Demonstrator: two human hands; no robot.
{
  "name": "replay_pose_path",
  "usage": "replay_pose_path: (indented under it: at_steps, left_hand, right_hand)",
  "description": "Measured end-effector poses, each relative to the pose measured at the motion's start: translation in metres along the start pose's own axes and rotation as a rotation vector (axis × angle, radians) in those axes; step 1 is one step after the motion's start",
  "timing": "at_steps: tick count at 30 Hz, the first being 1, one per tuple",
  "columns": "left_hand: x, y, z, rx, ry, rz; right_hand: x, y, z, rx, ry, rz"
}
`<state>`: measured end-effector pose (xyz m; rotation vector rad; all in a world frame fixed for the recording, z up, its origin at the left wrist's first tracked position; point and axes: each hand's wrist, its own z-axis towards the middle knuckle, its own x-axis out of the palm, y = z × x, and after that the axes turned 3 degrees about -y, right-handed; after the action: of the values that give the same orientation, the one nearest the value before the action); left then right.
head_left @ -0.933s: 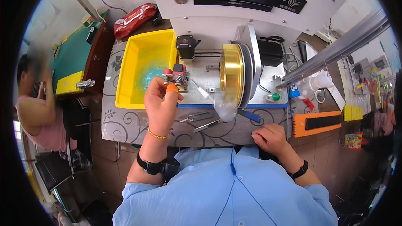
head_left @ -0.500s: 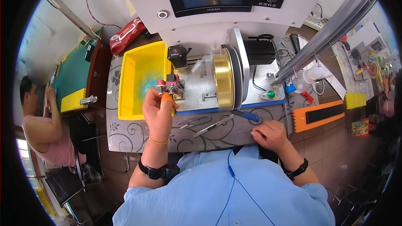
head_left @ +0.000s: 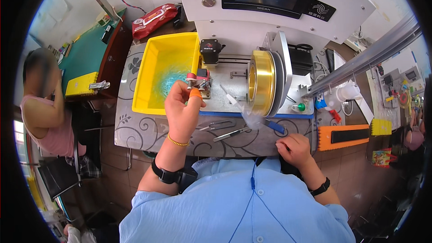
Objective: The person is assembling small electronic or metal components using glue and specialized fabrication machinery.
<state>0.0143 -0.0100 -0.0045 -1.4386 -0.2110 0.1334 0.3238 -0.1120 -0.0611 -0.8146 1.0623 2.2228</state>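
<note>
My left hand (head_left: 183,109), with an orange finger cot on the thumb, pinches at a small red-and-metal clamp (head_left: 198,81) on the machine's left end. Whatever sits between those fingertips is too small to make out. A yellow bin (head_left: 143,81) stands beside this hand, thin bluish strands (head_left: 173,81) lying in it. To the right, a shiny gold ring (head_left: 263,83) is mounted against a dark disc. A whitish piece (head_left: 247,110), smeared by motion, hangs in front of the ring. My right hand (head_left: 294,149) rests curled at the table's front edge, apart from the tools.
Tweezers (head_left: 216,125), a slim metal tool (head_left: 231,133) and a blue-handled tool (head_left: 274,126) lie before the machine. A black motor (head_left: 210,51) rises behind the clamp. On the right is an orange tray (head_left: 324,138). Another person (head_left: 49,112) sits far left.
My view has turned, shifting the machine rightward in the picture. The blurred whitish piece has swung from behind the bed to the ring's front. My hands keep their places; the other person's hand has risen.
</note>
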Motion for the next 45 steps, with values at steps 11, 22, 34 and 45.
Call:
replay_pose_path:
  at_steps: [11,22,34,45]
  left_hand:
    - [0.0029,-0.0023,-0.0011,0.011,0.014,0.002]
    - [0.0009,0.0010,-0.0009,0.002,0.010,0.006]
    - [0.0009,0.0038,-0.0009,0.019,-0.005,0.013]
    - [-0.0004,0.0042,-0.0015,-0.008,0.001,0.016]
  right_hand:
    - [-0.0013,0.0009,-0.0004,0.020,-0.050,-0.026]
    - [-0.0002,0.0023,0.0012,0.015,-0.057,-0.046]
    - [0.0002,0.0024,0.0022,0.026,-0.026,-0.034]
    - [0.0024,0.0021,0.0018,0.030,-0.051,-0.072]
